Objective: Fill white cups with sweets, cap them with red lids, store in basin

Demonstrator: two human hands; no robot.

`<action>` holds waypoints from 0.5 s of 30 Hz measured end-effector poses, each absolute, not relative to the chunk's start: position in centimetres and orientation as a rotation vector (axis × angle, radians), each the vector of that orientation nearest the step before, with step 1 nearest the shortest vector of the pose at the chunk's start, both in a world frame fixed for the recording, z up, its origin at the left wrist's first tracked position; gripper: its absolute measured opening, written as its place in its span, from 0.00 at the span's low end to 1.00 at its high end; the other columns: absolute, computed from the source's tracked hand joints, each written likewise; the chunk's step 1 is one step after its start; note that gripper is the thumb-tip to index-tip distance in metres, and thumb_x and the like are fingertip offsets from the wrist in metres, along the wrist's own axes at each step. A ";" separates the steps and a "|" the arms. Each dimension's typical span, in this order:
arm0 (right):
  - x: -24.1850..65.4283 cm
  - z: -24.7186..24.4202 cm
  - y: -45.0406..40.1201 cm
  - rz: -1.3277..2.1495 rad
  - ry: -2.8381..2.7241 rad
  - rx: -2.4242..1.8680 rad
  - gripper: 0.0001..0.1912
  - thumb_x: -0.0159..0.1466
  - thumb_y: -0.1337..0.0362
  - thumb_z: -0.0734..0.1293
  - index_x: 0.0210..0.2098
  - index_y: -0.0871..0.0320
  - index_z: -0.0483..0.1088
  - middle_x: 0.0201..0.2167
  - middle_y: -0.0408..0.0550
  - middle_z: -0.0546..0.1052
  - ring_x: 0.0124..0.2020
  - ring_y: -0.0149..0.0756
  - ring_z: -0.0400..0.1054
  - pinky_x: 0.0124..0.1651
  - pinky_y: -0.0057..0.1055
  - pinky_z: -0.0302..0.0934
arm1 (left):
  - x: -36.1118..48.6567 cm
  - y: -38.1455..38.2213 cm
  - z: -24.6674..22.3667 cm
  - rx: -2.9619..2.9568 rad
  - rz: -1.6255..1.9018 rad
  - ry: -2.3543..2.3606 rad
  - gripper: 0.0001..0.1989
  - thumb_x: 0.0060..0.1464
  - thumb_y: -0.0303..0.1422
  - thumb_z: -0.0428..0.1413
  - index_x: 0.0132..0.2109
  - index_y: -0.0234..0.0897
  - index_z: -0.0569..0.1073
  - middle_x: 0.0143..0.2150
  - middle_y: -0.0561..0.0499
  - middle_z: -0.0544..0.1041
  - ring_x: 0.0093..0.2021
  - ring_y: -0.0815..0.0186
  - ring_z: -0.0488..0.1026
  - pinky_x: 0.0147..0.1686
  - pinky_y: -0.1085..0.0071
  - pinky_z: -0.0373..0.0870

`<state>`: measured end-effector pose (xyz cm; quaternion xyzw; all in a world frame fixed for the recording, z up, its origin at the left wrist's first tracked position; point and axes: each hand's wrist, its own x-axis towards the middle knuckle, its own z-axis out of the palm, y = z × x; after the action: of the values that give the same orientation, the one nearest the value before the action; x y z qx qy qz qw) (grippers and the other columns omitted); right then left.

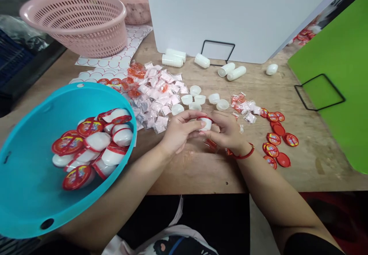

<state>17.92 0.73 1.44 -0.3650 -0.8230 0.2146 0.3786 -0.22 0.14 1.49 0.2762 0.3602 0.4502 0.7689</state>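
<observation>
A small white cup with a red rim (206,123) is held between both hands over the middle of the wooden table. My left hand (183,129) pinches it from the left with thumb and fingers. On its right side, my right hand (225,130), with a red band at the wrist, closes round it. Just behind the hands stand several loose white cups (195,90). To their left lies a heap of small clear and pink packets (161,90). Red round lids (278,129) are scattered to the right, beside a smaller group of packets (248,107).
A blue basin (25,132) with several red-lidded white capsules fills the left front. Behind it is a pink basket (83,30). White stacked cups (202,60) lie before a white board (224,13); a green board (336,78) stands at right.
</observation>
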 end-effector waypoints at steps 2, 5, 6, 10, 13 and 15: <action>17.8 1.5 0.7 0.549 -2.110 -0.925 0.17 0.65 0.48 0.71 0.35 0.56 0.72 0.27 0.44 0.72 0.28 0.33 0.65 0.32 0.32 0.62 | -0.2 0.1 1.4 0.594 0.982 0.800 0.15 0.40 0.30 0.71 0.38 0.36 0.81 0.37 0.51 0.80 0.35 0.69 0.77 0.30 0.77 0.76; 17.7 1.4 0.6 0.542 -2.111 -0.904 0.16 0.65 0.49 0.72 0.34 0.56 0.72 0.27 0.44 0.73 0.29 0.34 0.66 0.33 0.32 0.62 | -0.2 0.1 1.2 0.592 0.993 0.804 0.14 0.40 0.30 0.71 0.37 0.36 0.80 0.37 0.51 0.81 0.34 0.70 0.77 0.29 0.78 0.75; 17.7 1.3 0.6 0.541 -2.109 -0.898 0.16 0.65 0.50 0.72 0.34 0.56 0.72 0.28 0.44 0.73 0.29 0.34 0.67 0.33 0.32 0.62 | -0.2 0.1 1.1 0.592 0.996 0.806 0.14 0.40 0.30 0.71 0.37 0.36 0.80 0.37 0.51 0.81 0.34 0.70 0.77 0.28 0.78 0.75; 17.5 0.8 0.7 0.593 -2.065 -0.900 0.16 0.63 0.50 0.74 0.37 0.56 0.73 0.31 0.44 0.75 0.32 0.35 0.68 0.36 0.33 0.63 | -0.1 0.2 1.2 0.588 0.992 0.814 0.14 0.39 0.30 0.71 0.36 0.35 0.79 0.36 0.52 0.81 0.33 0.70 0.76 0.27 0.78 0.73; 17.5 0.6 0.8 0.632 -2.043 -0.893 0.17 0.63 0.51 0.75 0.43 0.56 0.74 0.34 0.46 0.76 0.34 0.36 0.70 0.38 0.33 0.64 | -0.2 0.3 1.3 0.571 0.966 0.791 0.15 0.39 0.29 0.71 0.37 0.35 0.79 0.35 0.52 0.81 0.32 0.71 0.76 0.27 0.78 0.73; 17.6 0.5 0.8 0.610 -2.052 -0.873 0.18 0.63 0.52 0.75 0.47 0.56 0.74 0.35 0.46 0.77 0.35 0.37 0.71 0.39 0.33 0.65 | -0.2 0.3 1.2 0.558 0.949 0.773 0.16 0.39 0.29 0.71 0.37 0.36 0.79 0.36 0.52 0.81 0.32 0.71 0.76 0.27 0.78 0.73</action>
<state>17.60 0.79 0.53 -0.3455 -0.8124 0.2415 0.4029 -0.22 0.28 1.21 0.2584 0.3579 0.4397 0.7822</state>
